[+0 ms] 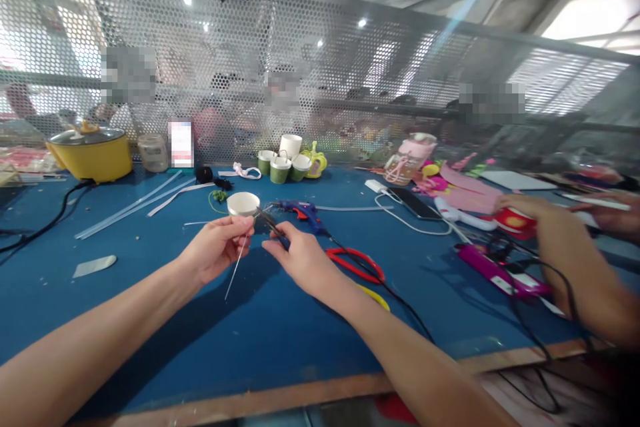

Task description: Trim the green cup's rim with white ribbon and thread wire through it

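Note:
My left hand (223,245) is closed in a pinch on a thin pale wire (234,273), whose free end slants down below the fingers. Right behind the fingertips is a small white cup (243,203); whether they touch it I cannot tell. My right hand (303,253) is closed around a dark slender tool (273,221), like pliers or tweezers, its tips pointing toward the cup and the left fingers. A blue glue gun (305,212) lies just beyond my right hand. A small green tangle of thread (219,196) lies left of the cup.
Green-and-white cups (281,169), a yellow pot (95,155) and a jar (153,152) stand along the perforated screen (320,80). Red loop (356,265), cables and a purple power strip (500,273) lie rightward. A co-worker's arm (575,260) reaches in at right.

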`<state>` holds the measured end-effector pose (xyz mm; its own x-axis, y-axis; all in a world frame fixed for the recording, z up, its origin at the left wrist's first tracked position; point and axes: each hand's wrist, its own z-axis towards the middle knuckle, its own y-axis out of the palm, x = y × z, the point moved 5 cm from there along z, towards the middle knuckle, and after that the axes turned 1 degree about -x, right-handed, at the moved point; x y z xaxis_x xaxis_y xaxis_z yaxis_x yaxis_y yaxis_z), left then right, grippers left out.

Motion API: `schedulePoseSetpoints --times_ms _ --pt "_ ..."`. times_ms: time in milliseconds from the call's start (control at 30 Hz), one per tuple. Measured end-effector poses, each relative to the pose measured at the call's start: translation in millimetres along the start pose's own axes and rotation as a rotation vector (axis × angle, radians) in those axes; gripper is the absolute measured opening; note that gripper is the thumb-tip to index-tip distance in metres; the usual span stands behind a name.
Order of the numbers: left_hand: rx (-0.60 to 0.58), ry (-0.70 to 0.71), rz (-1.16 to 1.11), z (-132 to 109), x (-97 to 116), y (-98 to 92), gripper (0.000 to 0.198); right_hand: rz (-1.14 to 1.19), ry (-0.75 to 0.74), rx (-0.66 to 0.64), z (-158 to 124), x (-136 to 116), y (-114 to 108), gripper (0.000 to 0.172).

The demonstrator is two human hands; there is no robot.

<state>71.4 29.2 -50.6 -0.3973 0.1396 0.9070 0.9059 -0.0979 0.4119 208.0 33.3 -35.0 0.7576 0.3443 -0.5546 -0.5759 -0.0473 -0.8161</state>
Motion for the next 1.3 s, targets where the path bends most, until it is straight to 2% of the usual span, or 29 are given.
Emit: schedulePoseSetpoints --times_ms 67,133,200,267,333,367,433,567,667,733,800,867,900,933,967,1033,1100,1200,1300 --pt "-0.011 -0.006 0.055 -1 0 0.2 0.019 0.008 0.009 -0.006 1 2 -1 0.018" --pt "0.007 0.138 0.404 -5 8 -1.8 0.025 0.022 0.017 -0.017 2 4 -3 0.018" --pt "0.033 0.42 0.881 -12 20 0.6 0.029 0.039 0.023 -0.015 4 6 -6 0.018" --pt "0.044 0.789 1.289 -22 30 8.9 0.024 0.052 0.03 -0.014 5 8 -8 0.017" --pt "0.048 1.136 1.539 -32 34 16.6 0.02 0.063 0.039 -0.021 5 9 -7 0.016" --pt "0.049 1.263 1.617 -35 35 19.0 0.02 0.066 0.039 -0.032 5 9 -6 0.017" --pt "0.051 1.406 1.71 -37 36 21.1 0.019 0.059 0.039 -0.045 4 8 -3 0.017" --pt "0.007 1.441 1.693 -35 38 21.3 0.016 0.01 0.02 -0.061 0 3 2 0.019" --pt "0.011 1.328 1.51 -33 40 18.6 0.018 -0.013 0.011 -0.057 -1 1 3 0.02" --pt "0.082 1.106 1.242 -26 42 11.4 0.014 -0.009 0.014 -0.035 0 1 3 0.019" --pt "0.136 0.732 0.828 -13 35 -0.7 0.014 -0.001 0.016 -0.018 0 1 4 0.018" --pt "0.093 0.323 0.392 -2 16 -6.2 0.022 -0.004 0.019 -0.008 1 2 5 0.019" --pt "0.048 0.166 0.226 1 7 -4.9 0.025 -0.009 0.021 -0.007 1 3 6 0.02" --pt "0.004 0.063 0.117 2 1 -2.8 0.027 -0.015 0.021 -0.007 2 4 6 0.021" --pt "-0.021 0.017 0.077 2 -2 -1.7 0.028 -0.018 0.02 -0.004 2 4 6 0.021" --pt "-0.009 0.079 0.197 0 1 -4.0 0.026 -0.016 0.013 0.007 3 6 4 0.022" --pt "0.048 0.268 0.533 -3 11 -7.5 0.024 -0.015 0.015 0.028 5 7 0 0.021" --pt "0.081 0.692 1.139 -15 26 -0.8 0.022 -0.014 0.039 0.058 6 9 -8 0.018" --pt "0.072 1.155 1.52 -28 31 11.6 0.017 -0.001 0.058 0.046 6 10 -9 0.018"
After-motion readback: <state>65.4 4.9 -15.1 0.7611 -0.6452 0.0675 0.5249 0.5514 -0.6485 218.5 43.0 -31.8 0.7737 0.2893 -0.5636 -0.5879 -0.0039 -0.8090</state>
